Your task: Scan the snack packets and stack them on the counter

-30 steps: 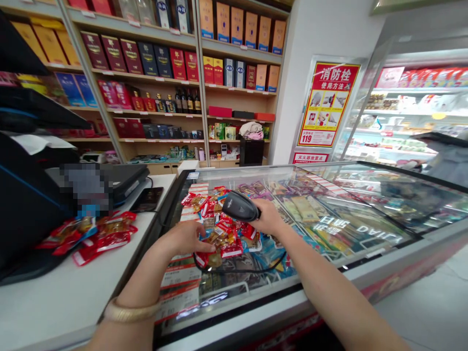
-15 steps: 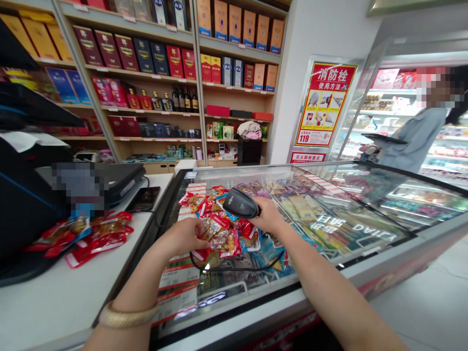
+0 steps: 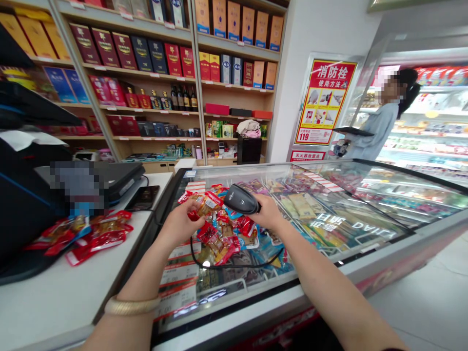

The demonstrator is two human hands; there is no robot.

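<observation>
My right hand [image 3: 269, 213] is wrapped round the handle of a black barcode scanner [image 3: 239, 199], whose head points left over a heap of small snack packets [image 3: 221, 236]. Between the thumb and fingers of my left hand [image 3: 179, 223] is one red and clear snack packet [image 3: 209, 204], raised at the heap's left side, near the scanner's head. The heap, in red, blue and clear wrappers, lies on the glass top of a chest freezer [image 3: 252, 287]. From the scanner a black cable [image 3: 237, 267] loops across the glass in front of the heap.
To the left, a white counter [image 3: 40, 312] bears more red snack packets [image 3: 106, 234], a phone [image 3: 144, 197] and a dark checkout machine [image 3: 22, 195]. Shelves of boxed bottles [image 3: 146, 73] stand behind. A person [image 3: 376, 126] holding a dark tablet-like object is beyond the freezer.
My left hand has risen slightly from the heap with a snack packet in its fingers. The scanner has barely shifted. The person in the background has moved left.
</observation>
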